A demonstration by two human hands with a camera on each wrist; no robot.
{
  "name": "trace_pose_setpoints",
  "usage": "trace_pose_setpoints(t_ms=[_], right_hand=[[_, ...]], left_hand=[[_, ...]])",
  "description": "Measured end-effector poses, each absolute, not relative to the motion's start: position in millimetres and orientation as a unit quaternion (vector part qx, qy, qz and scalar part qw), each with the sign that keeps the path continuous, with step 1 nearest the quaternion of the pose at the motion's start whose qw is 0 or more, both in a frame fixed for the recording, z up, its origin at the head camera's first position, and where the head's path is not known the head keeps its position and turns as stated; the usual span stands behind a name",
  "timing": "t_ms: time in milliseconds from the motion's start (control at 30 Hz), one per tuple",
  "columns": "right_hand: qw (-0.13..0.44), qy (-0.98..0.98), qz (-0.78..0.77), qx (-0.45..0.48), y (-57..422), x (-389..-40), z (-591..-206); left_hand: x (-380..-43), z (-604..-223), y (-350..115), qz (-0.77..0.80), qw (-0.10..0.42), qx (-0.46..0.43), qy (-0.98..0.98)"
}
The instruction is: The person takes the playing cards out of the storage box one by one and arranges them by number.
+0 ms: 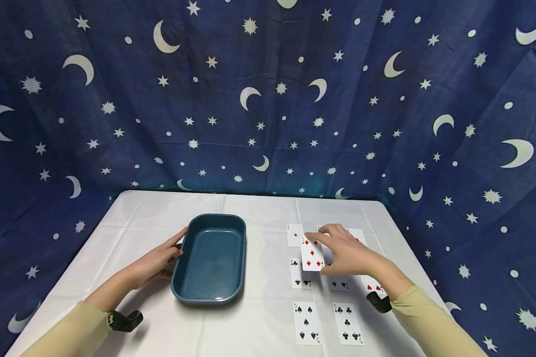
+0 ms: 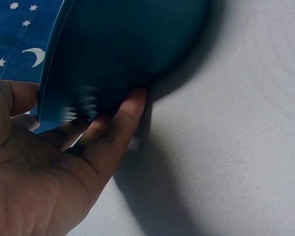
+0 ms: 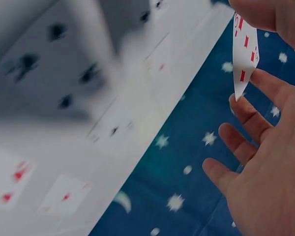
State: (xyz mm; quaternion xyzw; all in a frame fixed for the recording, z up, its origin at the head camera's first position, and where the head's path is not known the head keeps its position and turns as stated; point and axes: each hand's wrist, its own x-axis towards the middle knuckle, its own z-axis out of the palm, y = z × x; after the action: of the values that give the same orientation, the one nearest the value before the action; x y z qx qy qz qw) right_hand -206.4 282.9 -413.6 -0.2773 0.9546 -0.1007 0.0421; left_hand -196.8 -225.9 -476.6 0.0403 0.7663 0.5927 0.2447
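Observation:
My right hand (image 1: 350, 253) pinches a five of diamonds playing card (image 1: 311, 254) between index finger and thumb, its face toward me. It overlaps the four of clubs (image 1: 296, 277) in the head view. In the right wrist view the held card (image 3: 245, 54) bends slightly, the other fingers spread below it. On the left, my left hand (image 1: 156, 260) holds a dark teal rectangular tray (image 1: 209, 300) by its left side. Fingers (image 2: 123, 120) press along its outer wall in the left wrist view, with another digit at the rim. Nothing lies inside the tray.
Other cards lie face up in rows on the white table: an ace of diamonds (image 1: 295, 235), five of spades (image 1: 307, 323) and five of clubs (image 1: 348, 324). A spade card (image 1: 339, 283) and a heart card (image 1: 373, 285) are partly hidden by my right hand and arm. A star-and-moon curtain (image 1: 268, 124) hangs behind.

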Motion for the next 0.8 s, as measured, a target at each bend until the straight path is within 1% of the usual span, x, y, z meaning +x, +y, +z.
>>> trace_pose_setpoints(t_ms=[200,467,800], right_hand=[[0.048,0.961,-0.108,-0.251,322.2,-191.5,-420.4],[0.036,0.965,-0.104,-0.239,368.3,-164.3,-430.1],[0.038,0.971,-0.082,-0.221,404.6,-133.4,-446.7]], left_hand=[[-196.2,-477.5,-226.4,0.595,0.248,0.044,0.763],[-196.0,-477.9,-226.9,0.593,0.250,0.043,0.764],[-197.2,-477.3,-226.9,0.596,0.251,0.057,0.760]])
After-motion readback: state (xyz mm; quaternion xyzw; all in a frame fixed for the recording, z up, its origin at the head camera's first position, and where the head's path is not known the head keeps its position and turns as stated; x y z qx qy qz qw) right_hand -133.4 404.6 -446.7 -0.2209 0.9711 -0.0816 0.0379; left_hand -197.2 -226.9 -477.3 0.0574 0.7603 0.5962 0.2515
